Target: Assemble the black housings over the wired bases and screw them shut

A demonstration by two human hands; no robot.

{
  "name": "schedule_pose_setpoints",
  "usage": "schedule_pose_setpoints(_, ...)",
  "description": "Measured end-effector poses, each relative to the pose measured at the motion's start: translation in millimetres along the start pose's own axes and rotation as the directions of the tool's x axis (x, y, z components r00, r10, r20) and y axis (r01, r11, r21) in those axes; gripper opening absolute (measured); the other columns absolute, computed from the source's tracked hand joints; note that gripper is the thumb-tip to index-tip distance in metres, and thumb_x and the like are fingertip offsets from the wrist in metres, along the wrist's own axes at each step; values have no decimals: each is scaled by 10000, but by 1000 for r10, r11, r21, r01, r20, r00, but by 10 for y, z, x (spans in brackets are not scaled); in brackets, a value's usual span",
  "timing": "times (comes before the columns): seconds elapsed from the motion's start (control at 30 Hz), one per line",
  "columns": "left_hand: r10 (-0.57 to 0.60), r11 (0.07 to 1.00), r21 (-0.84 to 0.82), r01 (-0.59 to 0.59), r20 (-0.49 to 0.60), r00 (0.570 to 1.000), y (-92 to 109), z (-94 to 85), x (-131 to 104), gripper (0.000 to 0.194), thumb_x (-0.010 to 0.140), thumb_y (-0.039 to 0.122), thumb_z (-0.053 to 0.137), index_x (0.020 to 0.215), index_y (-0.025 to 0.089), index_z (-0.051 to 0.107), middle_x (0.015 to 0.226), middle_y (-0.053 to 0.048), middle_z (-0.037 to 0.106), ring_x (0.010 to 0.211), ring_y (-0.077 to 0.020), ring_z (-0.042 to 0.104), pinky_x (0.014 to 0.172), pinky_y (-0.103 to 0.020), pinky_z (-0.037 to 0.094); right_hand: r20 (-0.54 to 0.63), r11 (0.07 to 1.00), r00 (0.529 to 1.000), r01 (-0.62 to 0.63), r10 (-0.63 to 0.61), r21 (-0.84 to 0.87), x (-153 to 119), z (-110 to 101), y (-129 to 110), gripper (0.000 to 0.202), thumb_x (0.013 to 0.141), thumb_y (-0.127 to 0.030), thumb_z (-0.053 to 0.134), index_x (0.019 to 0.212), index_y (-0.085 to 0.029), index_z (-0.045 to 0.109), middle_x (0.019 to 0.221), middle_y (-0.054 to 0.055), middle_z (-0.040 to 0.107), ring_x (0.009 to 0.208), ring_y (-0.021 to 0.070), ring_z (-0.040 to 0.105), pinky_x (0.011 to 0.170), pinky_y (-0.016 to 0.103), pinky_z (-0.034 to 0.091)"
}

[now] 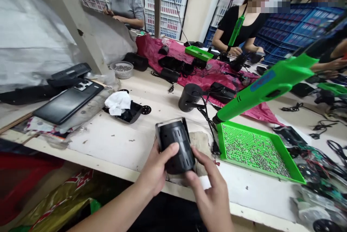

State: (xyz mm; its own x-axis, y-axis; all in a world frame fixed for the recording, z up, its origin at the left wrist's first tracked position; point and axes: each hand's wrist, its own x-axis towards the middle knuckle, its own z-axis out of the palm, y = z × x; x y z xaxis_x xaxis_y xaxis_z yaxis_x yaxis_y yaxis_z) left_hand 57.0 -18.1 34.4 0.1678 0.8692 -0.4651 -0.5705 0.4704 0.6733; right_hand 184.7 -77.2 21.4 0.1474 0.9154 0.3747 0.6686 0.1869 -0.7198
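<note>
A black plastic housing [177, 147] with slots in its side is held over the table's front edge. My left hand [159, 167] grips it from the left, the thumb lying across its face. At its lower right, the fingertips of my right hand [207, 185] press against the same housing. Under and behind it lies a beige cloth pad [200, 147]. A green electric screwdriver [260, 87] hangs tilted on the right, its tip above the corner of a green tray [262, 152] of small screws. A black cylindrical part [189, 97] with a cable stands farther back.
A phone [69, 102] lies at the left. Near it are a black shell [132, 112] with white tissue and a round tub of screws [122, 69]. Wired parts [311, 167] crowd the right. Two people [127, 4] [238, 26] sit across the table.
</note>
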Motion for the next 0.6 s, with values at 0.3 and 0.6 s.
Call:
schedule_pose_setpoints(0.3,56,998,29,-64,206,977,-29,-121,-32,597,621,319,843,1166,210,626,1128,-111,692,1151,-348,577,963,-458,447,132,804,921,-384,365,453,345,175,18,593,791,-516,642,1289,-213,530,1333,125,575,1201,272,568,1007,460,470)
schedule_pose_setpoints(0.6,91,996,2,-94,229,969,-43,-159,-27,799,552,473,870,1241,213,559,1192,-133,649,1185,-377,545,997,-504,415,205,735,913,-406,353,543,391,246,-121,549,748,-490,698,1203,-221,547,1133,62,674,1024,231,636,882,360,524)
